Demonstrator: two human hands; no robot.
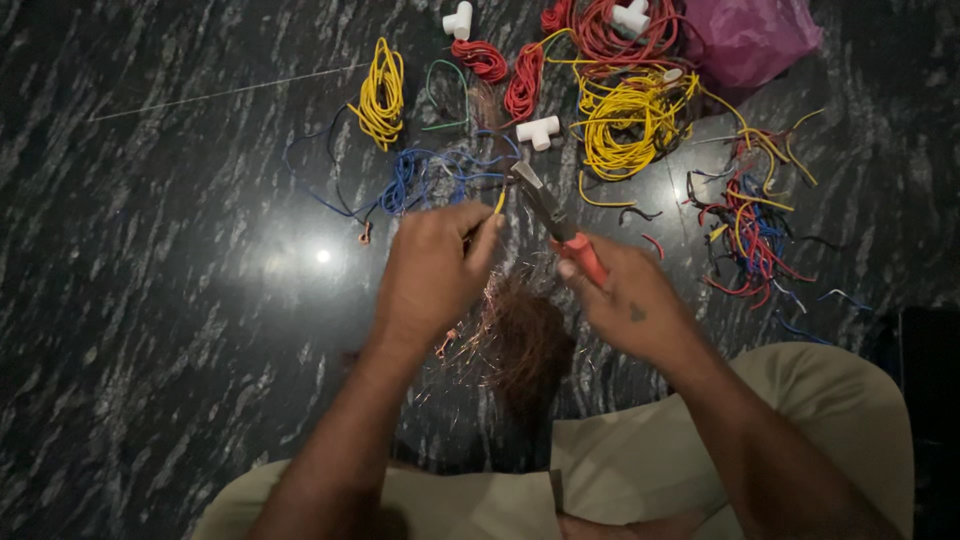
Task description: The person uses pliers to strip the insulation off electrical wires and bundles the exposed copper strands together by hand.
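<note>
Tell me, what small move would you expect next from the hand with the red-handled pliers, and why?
Probably a short pull apart. The right hand holds the red-handled pliers with their tip at the end of a short yellow wire pinched in the left hand. A heap of bare copper strands lies below, beside cut coloured insulation scraps, which suggests stripping.

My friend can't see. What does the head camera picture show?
Seen from above, the right hand holds red-handled pliers against a short yellow wire pinched in the left hand. A heap of bare copper strands lies below on the dark stone floor, with yellow, red and blue wire coils beyond.
</note>
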